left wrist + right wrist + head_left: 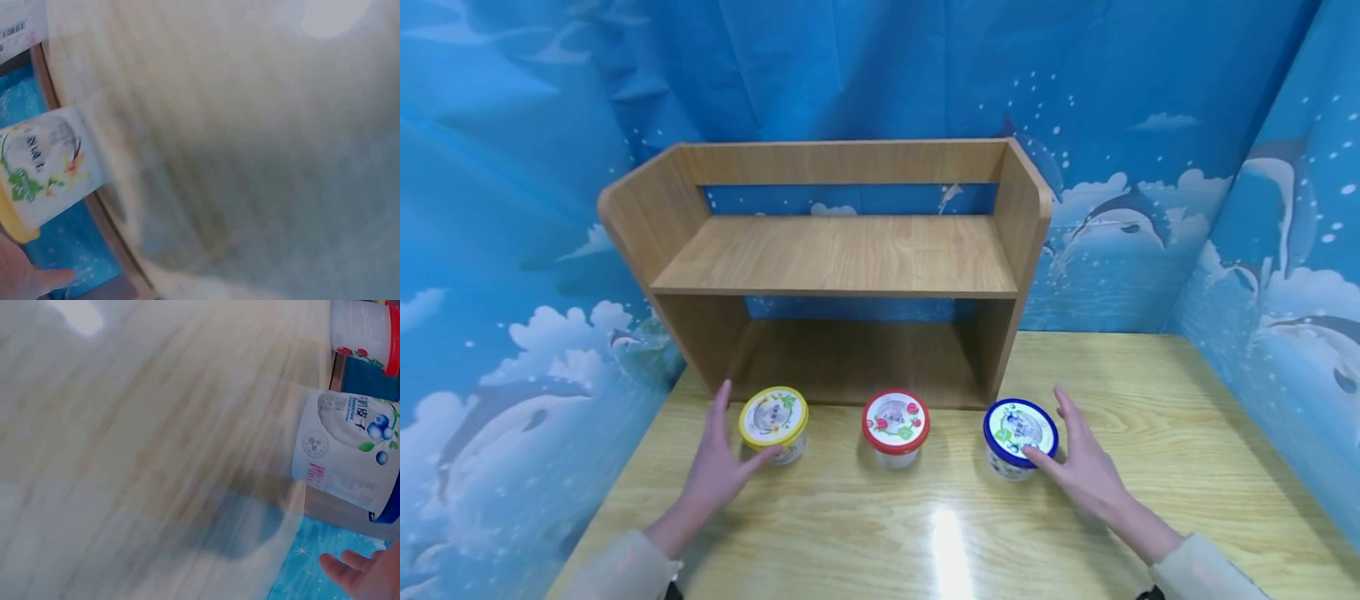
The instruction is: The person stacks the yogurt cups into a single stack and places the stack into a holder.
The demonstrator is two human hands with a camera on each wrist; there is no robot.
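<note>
Three lidded tubs stand in a row on the table before a wooden shelf. At the left is the yellow-lidded tub [773, 421], with my left hand [718, 467] spread beside it, thumb near its front side. The red-lidded tub [896, 425] stands in the middle, away from both hands. At the right, my right hand [1086, 467] is spread around the blue-lidded tub [1018, 433], its thumb tip overlapping the lid's edge. Whether either thumb touches is unclear. In the right wrist view, blueberries decorate the white wall of the blue-lidded tub [347, 447].
The two-tier wooden shelf [835, 254] stands behind the tubs on the pale wooden table [1150, 417]. A blue curtain printed with dolphins [1127, 212] hangs behind and at both sides.
</note>
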